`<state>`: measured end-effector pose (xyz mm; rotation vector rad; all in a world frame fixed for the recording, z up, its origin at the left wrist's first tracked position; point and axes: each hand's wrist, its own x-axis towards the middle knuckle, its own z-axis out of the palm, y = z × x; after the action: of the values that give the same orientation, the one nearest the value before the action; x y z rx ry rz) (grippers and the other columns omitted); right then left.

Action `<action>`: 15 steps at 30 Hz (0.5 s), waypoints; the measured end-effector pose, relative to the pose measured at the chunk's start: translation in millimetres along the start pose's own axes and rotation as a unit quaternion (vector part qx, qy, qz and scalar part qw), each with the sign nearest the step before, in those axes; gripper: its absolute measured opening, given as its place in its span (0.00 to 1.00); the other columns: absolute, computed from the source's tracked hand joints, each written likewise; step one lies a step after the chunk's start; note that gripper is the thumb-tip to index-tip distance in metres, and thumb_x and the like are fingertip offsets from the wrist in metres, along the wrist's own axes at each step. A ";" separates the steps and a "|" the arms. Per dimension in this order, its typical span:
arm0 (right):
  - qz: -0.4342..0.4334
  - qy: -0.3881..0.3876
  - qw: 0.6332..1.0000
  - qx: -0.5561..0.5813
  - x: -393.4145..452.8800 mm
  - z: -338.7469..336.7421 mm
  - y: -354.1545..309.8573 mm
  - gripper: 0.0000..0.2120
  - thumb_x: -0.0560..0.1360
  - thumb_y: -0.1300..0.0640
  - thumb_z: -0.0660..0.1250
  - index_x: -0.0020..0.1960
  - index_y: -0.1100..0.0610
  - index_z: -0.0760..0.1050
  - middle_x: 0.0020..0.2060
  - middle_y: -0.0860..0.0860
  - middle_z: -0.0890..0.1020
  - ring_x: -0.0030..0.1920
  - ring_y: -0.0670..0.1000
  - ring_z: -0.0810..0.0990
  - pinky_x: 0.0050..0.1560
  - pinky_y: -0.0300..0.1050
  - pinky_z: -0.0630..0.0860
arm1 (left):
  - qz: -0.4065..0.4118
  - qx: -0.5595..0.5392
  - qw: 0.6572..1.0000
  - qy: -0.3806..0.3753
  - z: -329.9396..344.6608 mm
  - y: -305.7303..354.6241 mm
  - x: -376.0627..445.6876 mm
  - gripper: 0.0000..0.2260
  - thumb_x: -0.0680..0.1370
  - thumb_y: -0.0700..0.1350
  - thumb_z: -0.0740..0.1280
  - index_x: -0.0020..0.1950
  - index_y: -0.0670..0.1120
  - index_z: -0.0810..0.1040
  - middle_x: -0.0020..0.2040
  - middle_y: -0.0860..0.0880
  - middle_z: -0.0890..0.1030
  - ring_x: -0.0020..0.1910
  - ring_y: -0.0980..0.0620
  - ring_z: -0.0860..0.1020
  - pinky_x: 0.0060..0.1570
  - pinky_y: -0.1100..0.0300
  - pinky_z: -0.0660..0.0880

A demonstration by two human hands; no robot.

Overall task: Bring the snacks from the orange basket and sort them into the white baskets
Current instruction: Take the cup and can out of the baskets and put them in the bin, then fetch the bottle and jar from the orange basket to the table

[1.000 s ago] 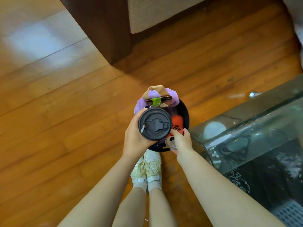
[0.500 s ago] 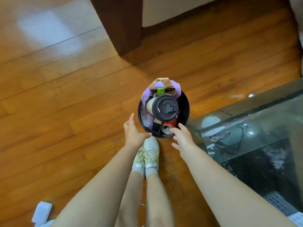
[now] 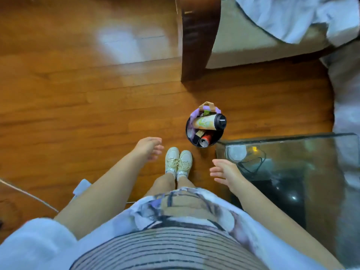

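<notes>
Where bin (image 3: 188,131) sits, glass table (image 3: 282,139) adj.

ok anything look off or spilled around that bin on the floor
Nothing is spilled. The dark round bin stands upright on the wooden floor, but it is overfilled: a lidded cup lies tilted across the top, with a red can on its side below it. Both hands, left and right, are empty.

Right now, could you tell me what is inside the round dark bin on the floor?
The bin holds a lidded cup lying on top, a red can, a purple bag. Anything beneath is hidden.
</notes>
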<state>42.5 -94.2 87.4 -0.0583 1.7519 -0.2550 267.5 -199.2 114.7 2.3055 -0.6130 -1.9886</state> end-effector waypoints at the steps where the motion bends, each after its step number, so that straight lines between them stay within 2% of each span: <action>1: 0.000 0.005 1.000 -0.009 -10.0 -1.4 -0.8 0.07 0.78 0.56 0.60 0.55 0.54 0.73 0.41 0.53 0.80 0.40 0.51 0.79 0.37 0.42 0.74 | 0.006 -0.016 1.000 0.002 -7.4 -1.7 -13.9 0.13 0.80 0.42 0.58 0.64 0.42 0.72 0.39 0.48 0.76 0.33 0.55 0.72 0.32 0.64 0.68; 8: 0.032 0.011 0.995 -0.090 -41.2 22.9 -24.2 0.06 0.77 0.58 0.62 0.50 0.61 0.71 0.38 0.55 0.76 0.34 0.51 0.73 0.36 0.43 0.71 | 0.014 -0.205 0.976 0.065 -62.0 -54.0 -66.0 0.08 0.80 0.43 0.61 0.57 0.45 0.75 0.35 0.49 0.75 0.29 0.56 0.69 0.29 0.64 0.66; 13: -0.007 0.001 0.984 -0.179 -51.0 84.7 -74.4 0.07 0.77 0.57 0.62 0.42 0.60 0.72 0.33 0.53 0.76 0.29 0.49 0.71 0.30 0.39 0.68 | -0.042 -0.352 0.927 0.124 -115.4 -119.0 -81.4 0.05 0.79 0.42 0.61 0.53 0.45 0.74 0.33 0.48 0.73 0.26 0.55 0.67 0.21 0.67 0.64; 15: -0.025 -0.031 0.975 -0.217 -54.7 122.9 -97.7 0.09 0.77 0.57 0.61 0.39 0.58 0.71 0.31 0.52 0.75 0.29 0.48 0.71 0.27 0.38 0.70 | -0.073 -0.397 0.903 0.150 -140.2 -145.3 -82.9 0.04 0.79 0.42 0.63 0.52 0.44 0.74 0.34 0.47 0.73 0.29 0.54 0.67 0.26 0.64 0.65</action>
<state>163.2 -196.6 138.5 -0.4235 1.7179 0.0976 432.5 -70.7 177.5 2.0604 0.3535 -1.4534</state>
